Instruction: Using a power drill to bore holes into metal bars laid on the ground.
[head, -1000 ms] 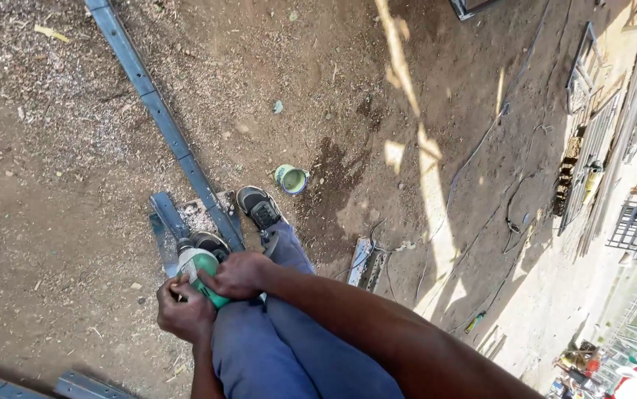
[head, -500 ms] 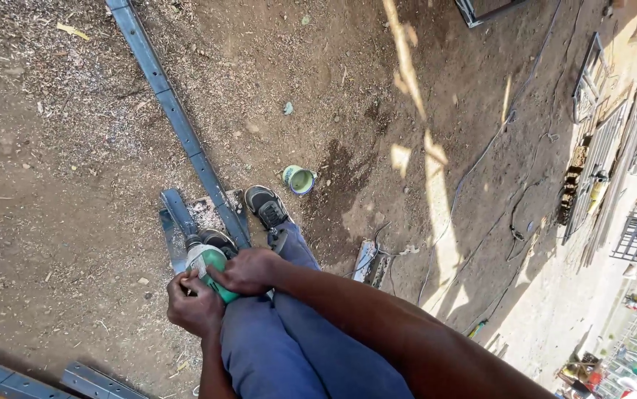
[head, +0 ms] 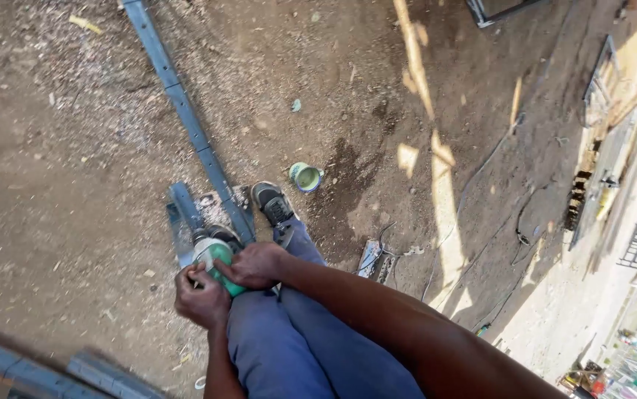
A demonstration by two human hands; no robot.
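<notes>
We look straight down at our own legs in blue trousers (head: 296, 347) and a patch of bare, dusty ground (head: 75, 185) strewn with chips and scraps. Our left hand (head: 202, 298) and right hand (head: 256, 264) meet just in front of our knees on a green power tool (head: 219, 258), which sits low in the scene, a little left of centre. The fingers of the left hand are curled shut around the near side of the tool's green body, and the fingers of the right hand are closed over its top from the right, so both hands grip it. The tool's pale front end rests against a short grey metal piece (head: 182, 222) lying on the ground.

Just to the right of that piece, a long grey metal bar (head: 185, 118) runs from beside our foot away to the far left corner. Our dark shoe (head: 274, 207) is planted next to the bar's near end, almost touching it. A small round green tin (head: 305, 177) stands on the ground just right of the shoe, beside a dark damp stain. Thin cables (head: 481, 214) trail over the ground on the right, through stripes of sunlight. At the near left edge, more grey metal bars (head: 45, 373) lie blurred.
</notes>
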